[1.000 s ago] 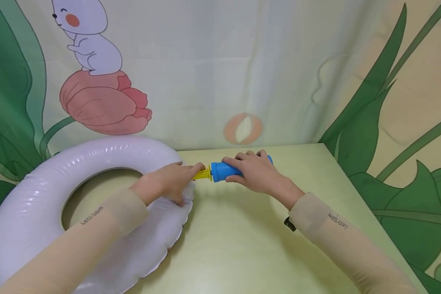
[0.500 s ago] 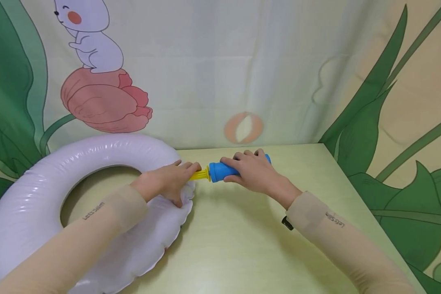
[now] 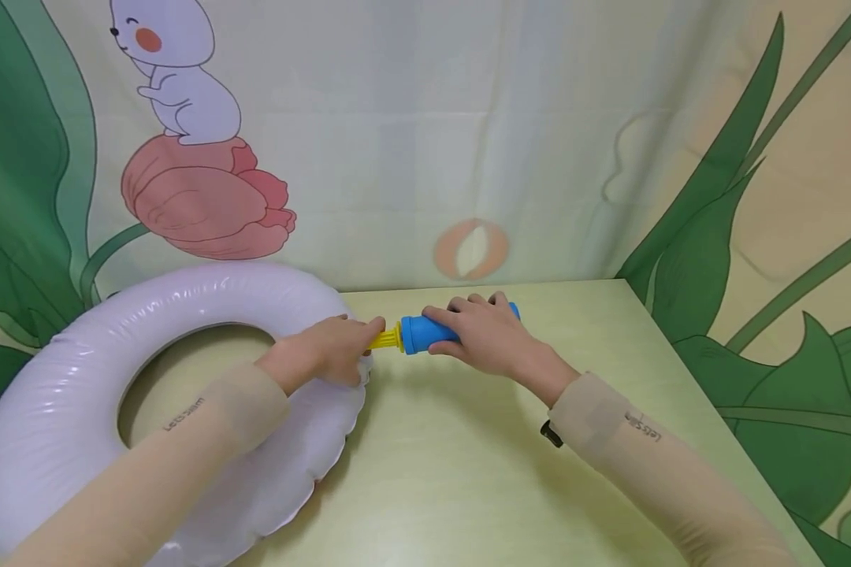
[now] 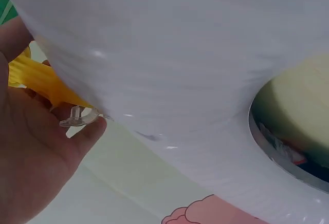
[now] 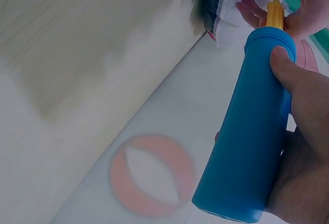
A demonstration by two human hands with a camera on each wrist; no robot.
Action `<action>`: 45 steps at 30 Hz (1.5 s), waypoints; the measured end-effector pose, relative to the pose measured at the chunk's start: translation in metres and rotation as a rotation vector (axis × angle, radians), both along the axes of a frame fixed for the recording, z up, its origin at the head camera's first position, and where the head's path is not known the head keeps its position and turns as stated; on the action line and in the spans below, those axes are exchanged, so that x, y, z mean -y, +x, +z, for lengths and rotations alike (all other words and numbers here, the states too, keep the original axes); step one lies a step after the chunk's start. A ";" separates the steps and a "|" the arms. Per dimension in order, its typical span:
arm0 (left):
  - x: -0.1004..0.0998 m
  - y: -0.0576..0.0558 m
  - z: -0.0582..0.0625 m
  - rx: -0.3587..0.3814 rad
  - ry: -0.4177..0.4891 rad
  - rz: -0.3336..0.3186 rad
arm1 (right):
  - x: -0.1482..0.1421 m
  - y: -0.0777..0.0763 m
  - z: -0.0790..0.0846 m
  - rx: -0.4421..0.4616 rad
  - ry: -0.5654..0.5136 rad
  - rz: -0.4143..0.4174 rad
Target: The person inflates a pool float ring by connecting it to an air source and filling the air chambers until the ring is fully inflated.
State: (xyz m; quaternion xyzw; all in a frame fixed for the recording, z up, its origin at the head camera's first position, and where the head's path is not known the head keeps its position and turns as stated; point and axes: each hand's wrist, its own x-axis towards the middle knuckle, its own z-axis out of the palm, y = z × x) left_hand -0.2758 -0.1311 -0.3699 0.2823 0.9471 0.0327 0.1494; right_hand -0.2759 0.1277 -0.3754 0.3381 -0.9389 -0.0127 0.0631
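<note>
Printed curtain (image 3: pixel 354 142): we see it hanging behind the table, with a white animal (image 3: pixel 198 98) drawn on a pink flower (image 3: pixel 198 197).
Table (image 3: pixel 454 472): pale yellow-green, beneath everything else.
White inflatable ring (image 3: pixel 50 409): we find it plump on the left side, its outer seam puckered.
Blue hand pump (image 3: pixel 420 335): just right of the ring, pointing toward it.
Right hand (image 3: pixel 489 335): wrapped over the pump's barrel.
Left hand (image 3: pixel 329 346): at the ring's right edge, fingers and thumb gripping the yellow nozzle (image 3: pixel 390 339).
Clear valve (image 4: pixel 82 117): near the nozzle's tip; we cannot tell whether they join.
</note>
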 end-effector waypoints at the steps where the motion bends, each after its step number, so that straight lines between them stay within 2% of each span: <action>1: 0.000 0.000 -0.001 -0.006 -0.006 0.000 | 0.000 -0.001 0.000 -0.002 0.000 0.001; 4: -0.001 -0.001 -0.004 -0.033 -0.021 0.000 | 0.001 -0.002 0.002 -0.012 0.005 0.007; 11: -0.003 -0.003 -0.014 -0.188 -0.057 -0.050 | 0.002 -0.005 0.002 -0.010 0.013 0.006; 16: -0.003 -0.007 -0.022 -0.255 -0.071 -0.075 | 0.003 -0.007 -0.001 0.011 0.007 0.005; 18: -0.002 -0.009 -0.023 -0.251 -0.061 -0.069 | 0.004 -0.009 -0.002 0.013 0.002 0.006; 24: 0.000 -0.016 -0.022 -0.182 -0.006 -0.018 | 0.007 -0.017 -0.004 0.046 -0.007 0.007; 31: -0.003 -0.022 -0.019 -0.180 0.091 -0.059 | 0.007 -0.026 -0.003 0.013 -0.016 0.033; 36: -0.003 -0.023 -0.018 -0.108 0.144 -0.068 | 0.005 -0.029 0.001 0.022 -0.014 0.041; 40: -0.001 -0.022 -0.016 -0.081 0.146 -0.074 | -0.007 -0.033 0.002 0.068 -0.038 0.042; 45: 0.005 -0.024 -0.013 -0.086 0.156 -0.079 | -0.040 -0.044 0.007 0.112 -0.085 0.052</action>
